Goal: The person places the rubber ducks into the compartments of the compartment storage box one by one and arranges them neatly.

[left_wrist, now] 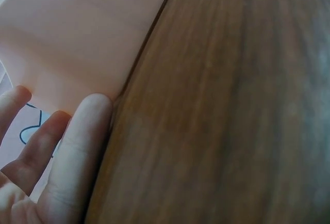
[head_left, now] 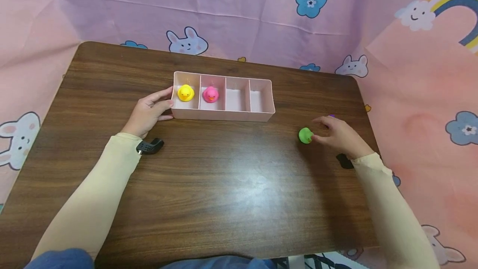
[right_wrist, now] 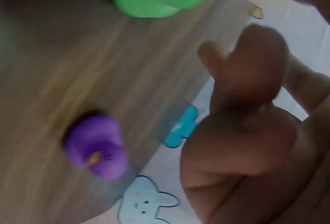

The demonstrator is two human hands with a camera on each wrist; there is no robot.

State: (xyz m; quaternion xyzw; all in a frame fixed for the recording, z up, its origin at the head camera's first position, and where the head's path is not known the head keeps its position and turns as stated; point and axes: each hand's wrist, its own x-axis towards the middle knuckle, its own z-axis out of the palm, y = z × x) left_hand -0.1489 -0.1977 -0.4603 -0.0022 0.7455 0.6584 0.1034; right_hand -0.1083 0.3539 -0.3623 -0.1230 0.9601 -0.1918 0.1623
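Right hand (head_left: 340,135) just beside a smooth green toy duck (head_left: 305,135)

Head view: a pale pink, rectangular four-compartment box (head_left: 224,115) lies toward 12 o'clock on the brown wood-grain table (head_left: 209,186). A bright yellow toy duck (head_left: 185,93) sits in its leftmost compartment, a hot-pink toy duck (head_left: 210,94) in the next. At the box's 9 o'clock, the left hand (head_left: 146,110) rests extended fingers against the end wall. At its 4 o'clock is the green duck; the right hand's thumb and forefinger stand parted, contact unclear.

Left wrist view: fingertips touch the box at 8 o'clock.

Right wrist view: green duck at 12 o'clock, an orange-billed purple toy duck (right_wrist: 98,146) at 8, loosely bent fingers at 4.
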